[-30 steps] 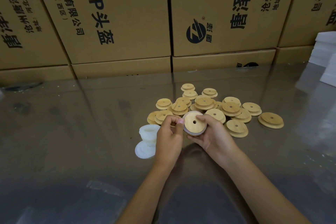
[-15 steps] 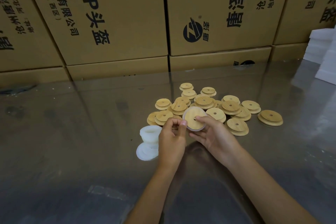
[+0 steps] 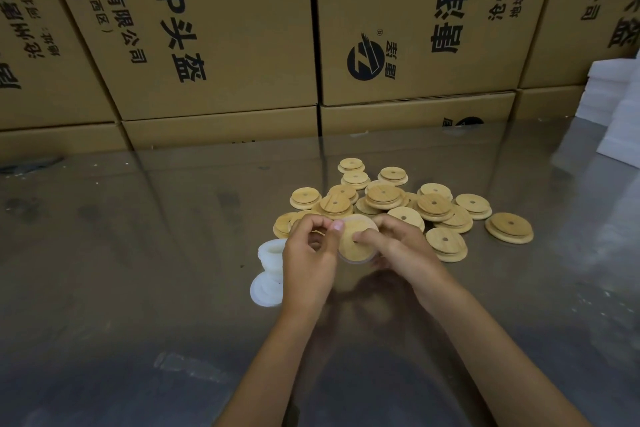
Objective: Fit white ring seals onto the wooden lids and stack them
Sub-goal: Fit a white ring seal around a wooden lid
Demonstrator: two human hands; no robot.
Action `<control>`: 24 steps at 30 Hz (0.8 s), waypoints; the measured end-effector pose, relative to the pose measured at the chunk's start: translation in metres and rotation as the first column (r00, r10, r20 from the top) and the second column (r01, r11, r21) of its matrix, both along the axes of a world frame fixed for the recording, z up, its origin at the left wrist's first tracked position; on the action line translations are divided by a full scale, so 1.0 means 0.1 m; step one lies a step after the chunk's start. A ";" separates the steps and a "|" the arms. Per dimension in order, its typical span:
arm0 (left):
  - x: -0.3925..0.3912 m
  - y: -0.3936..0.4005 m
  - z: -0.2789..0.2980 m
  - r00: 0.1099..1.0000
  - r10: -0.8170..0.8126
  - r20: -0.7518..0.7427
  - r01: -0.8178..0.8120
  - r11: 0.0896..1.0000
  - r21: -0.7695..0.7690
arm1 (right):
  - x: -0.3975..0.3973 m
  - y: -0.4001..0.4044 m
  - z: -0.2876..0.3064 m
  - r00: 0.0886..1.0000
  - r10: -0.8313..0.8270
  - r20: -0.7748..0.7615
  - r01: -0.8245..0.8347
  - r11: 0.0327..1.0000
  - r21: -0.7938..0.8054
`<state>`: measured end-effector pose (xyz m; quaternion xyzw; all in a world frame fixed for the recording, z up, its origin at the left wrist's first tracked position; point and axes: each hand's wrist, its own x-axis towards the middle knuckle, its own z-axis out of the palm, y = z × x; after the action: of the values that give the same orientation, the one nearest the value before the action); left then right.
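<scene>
The fingers (image 3: 369,236) of both hands pinch one lid (image 3: 356,239) just above the tabletop (image 3: 138,253), the left hand (image 3: 308,253) at its left edge, the right hand (image 3: 401,246) across its face; a pale seal rims its lower edge, seemingly almost seated. Seals (image 3: 270,267) wait at left. Behind, the pile (image 3: 415,204) looks unsealed; no finished stack shows, so most work remains.

Glossy steel table (image 3: 138,253) w/ printed cardboard boxes (image 3: 214,28) stacked behind, dim light
</scene>
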<state>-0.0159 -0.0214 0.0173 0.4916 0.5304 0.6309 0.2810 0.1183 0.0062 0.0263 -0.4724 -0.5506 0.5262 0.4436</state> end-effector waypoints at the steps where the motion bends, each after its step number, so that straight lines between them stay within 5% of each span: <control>1: 0.00 0.00 0.00 1.000 -0.005 -0.018 0.006 1.000 0.017 | 0.00 -0.01 0.00 0.999 0.021 0.025 -0.021 1.000 0.008; 12: -0.03 0.05 0.01 0.985 -0.075 0.158 0.089 0.993 -0.083 | 0.02 -0.03 0.00 0.970 0.022 -0.241 -0.034 0.998 -0.043; 24: -0.01 0.02 0.01 0.983 -0.100 0.151 0.130 0.971 -0.202 | -0.02 -0.02 -0.05 0.899 -0.022 -0.436 -0.017 0.996 -0.085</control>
<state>-0.0164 -0.0189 0.0181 0.4436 0.5440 0.5864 0.4042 0.1160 0.0037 0.0217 -0.3617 -0.4134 0.6415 0.5355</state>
